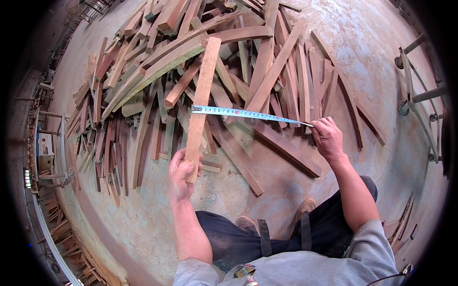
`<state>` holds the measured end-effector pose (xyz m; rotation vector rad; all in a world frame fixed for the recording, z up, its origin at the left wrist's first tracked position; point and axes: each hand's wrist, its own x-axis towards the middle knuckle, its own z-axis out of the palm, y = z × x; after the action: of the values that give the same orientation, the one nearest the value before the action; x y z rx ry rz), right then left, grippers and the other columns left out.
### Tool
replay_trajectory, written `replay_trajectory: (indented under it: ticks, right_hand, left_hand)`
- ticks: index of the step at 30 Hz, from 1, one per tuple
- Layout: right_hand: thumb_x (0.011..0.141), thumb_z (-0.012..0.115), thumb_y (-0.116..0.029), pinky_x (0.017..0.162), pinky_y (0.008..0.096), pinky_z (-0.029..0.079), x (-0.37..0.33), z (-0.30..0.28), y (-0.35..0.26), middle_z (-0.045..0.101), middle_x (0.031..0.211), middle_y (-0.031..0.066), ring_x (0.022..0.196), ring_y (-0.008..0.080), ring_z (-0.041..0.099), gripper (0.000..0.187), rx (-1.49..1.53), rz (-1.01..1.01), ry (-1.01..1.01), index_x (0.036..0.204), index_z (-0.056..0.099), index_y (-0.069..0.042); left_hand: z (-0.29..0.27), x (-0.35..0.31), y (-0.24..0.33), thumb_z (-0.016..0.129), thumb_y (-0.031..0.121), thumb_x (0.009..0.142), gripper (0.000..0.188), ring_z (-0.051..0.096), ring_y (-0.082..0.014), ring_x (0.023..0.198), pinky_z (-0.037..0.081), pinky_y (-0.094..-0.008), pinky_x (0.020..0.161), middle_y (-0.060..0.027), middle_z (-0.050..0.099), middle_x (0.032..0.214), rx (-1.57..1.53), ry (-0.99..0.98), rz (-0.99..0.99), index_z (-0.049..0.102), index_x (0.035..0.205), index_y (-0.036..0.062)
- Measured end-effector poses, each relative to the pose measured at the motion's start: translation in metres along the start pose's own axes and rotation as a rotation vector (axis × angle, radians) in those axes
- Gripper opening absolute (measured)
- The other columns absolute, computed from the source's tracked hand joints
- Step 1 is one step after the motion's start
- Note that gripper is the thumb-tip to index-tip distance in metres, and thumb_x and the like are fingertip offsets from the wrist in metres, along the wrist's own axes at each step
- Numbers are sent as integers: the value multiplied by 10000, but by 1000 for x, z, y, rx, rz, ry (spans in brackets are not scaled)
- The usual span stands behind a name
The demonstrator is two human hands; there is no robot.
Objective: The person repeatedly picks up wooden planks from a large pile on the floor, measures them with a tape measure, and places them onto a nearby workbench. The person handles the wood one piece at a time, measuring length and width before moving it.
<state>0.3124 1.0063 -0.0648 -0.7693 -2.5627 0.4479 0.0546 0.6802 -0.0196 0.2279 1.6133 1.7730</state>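
My left hand (181,172) is closed around the lower end of a flat, light-brown wooden strip (206,76), which it holds up at a slight tilt over the pile. Across the strip's middle lies the hooked end of a pale blue tape measure (248,114). The blade runs out to the right, sloping down a little and narrowing as it twists edge-on. At its far end my right hand (327,138) is closed on the tape measure, with the fingers curled in. Any tape case is hidden inside that hand.
A big heap of wooden offcuts (143,66), straight and curved, covers the floor ahead. A loose dark beam (286,148) lies at its near right side. Wheeled metal racks (414,100) stand at the right, and another metal frame (52,143) at the left. My shoes (304,208) are below.
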Motion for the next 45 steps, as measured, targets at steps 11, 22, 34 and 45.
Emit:
replay_trajectory:
  ticks: [11,22,34,45]
  right_hand:
    - [956,589,-212,693,227,457,15,-3,-33,660,826,25,734,86,574,242,1272,692,-153,892,690,-1]
    - [982,588,-284,552,224,393,23,-8,-73,550,799,-28,636,49,457,247,1739,860,-290,996,655,-47]
    - [975,589,-276,500,223,419,27,-21,-66,565,722,-24,578,64,528,222,1711,838,-302,971,647,-61]
    - [977,557,-230,603,281,531,36,-25,-93,678,1005,143,637,156,623,273,1566,679,-241,1075,643,10]
  left_hand:
    - [57,-8,-15,768,109,671,620,606,-293,1014,478,-393,893,-156,609,1106,837,201,388,495,1214,-13]
    - [101,-23,-37,779,91,627,644,568,-386,1041,466,-455,904,-184,569,1138,1219,27,778,491,1199,19]
    - [124,-23,-50,731,172,807,577,593,-312,996,486,-397,852,-192,575,1117,960,-52,500,471,1284,-23]
    - [91,-21,-45,676,173,869,359,632,-160,939,508,-307,819,-91,663,1063,466,-131,98,567,1152,-18]
